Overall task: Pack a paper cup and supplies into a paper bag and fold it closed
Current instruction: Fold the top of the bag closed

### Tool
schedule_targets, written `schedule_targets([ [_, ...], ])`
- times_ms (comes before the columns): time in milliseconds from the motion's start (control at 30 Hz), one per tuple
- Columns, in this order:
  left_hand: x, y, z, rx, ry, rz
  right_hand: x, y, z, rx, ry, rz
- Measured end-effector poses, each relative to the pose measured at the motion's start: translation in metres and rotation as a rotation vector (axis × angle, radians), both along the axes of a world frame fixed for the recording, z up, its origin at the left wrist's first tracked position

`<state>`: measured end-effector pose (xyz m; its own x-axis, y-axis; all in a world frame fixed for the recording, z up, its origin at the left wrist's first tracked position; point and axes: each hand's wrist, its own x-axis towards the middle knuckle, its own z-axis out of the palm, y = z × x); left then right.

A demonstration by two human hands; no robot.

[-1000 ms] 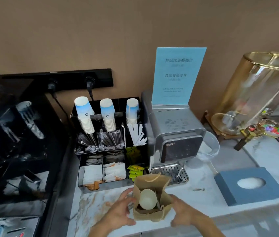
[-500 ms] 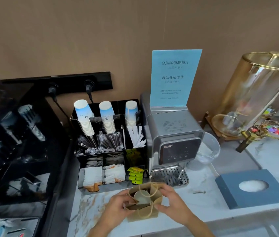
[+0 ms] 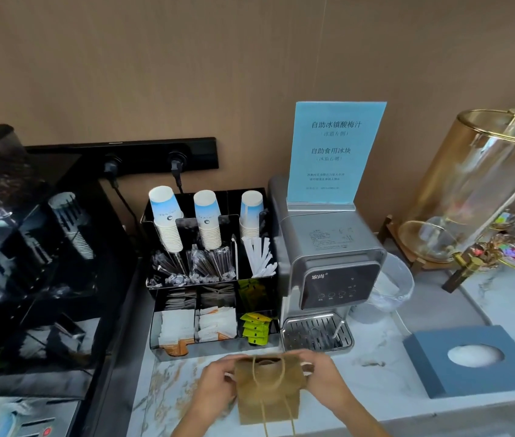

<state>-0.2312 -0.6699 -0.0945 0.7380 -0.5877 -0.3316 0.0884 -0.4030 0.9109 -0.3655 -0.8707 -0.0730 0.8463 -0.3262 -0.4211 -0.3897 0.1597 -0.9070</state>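
Folded over since a moment ago, the paper bag (image 3: 267, 389) on the marble worktop (image 3: 376, 370) now hides the cup, both hands, left (image 3: 215, 384) and right (image 3: 319, 376), gripping its top edge, so closing looks nearly finished.

A self-service drinks station, as in a hotel or lounge: a marble table (image 3: 376, 367) carries a black organizer (image 3: 209, 279) with 3 cup stacks, a water dispenser (image 3: 328, 263), a blue printed sign (image 3: 335, 149) and a glass beverage urn (image 3: 483, 184).

Three cup stacks (image 3: 168, 220), one paper bag (image 3: 269, 389), two hands (image 3: 215, 386), one tissue box (image 3: 470, 361).
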Motion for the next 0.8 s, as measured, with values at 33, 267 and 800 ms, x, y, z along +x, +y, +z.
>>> schedule_targets([
  [33, 0.002, 0.001, -0.002, -0.038, 0.042, 0.047, -0.003, -0.001, 0.0, -0.059, -0.02, -0.02],
  [267, 0.0, 0.014, 0.02, -0.214, 0.124, 0.124, -0.01, -0.001, -0.006, -0.218, -0.188, -0.102],
  [800, 0.006, 0.014, 0.033, 0.157, -0.234, -0.453, 0.018, 0.015, 0.025, -0.859, 0.127, 0.398],
])
